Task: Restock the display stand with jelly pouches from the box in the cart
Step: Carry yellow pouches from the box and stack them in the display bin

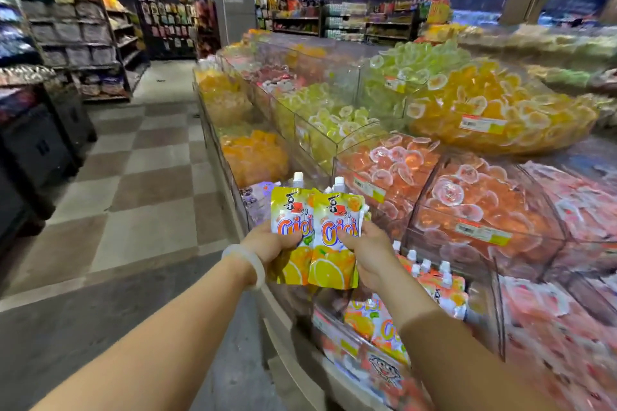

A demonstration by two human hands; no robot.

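Yellow jelly pouches [314,237] stand upright, side by side and overlapping, gripped by both hands: left hand [272,243] on one, right hand [369,252] on the other. Fingers hide their middles. Below the right hand, the display stand [494,294] holds blurred orange pouches [434,280].

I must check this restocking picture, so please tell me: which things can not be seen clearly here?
- Cart and box: outside the head view; not shown at all.
- Pouches: two fronts show; the hands, left and right, cover the middles, so any more behind are hidden.
- Price labels on the display stand: too blurred to read.
- Pouches in the bin: partly hidden by the right arm.
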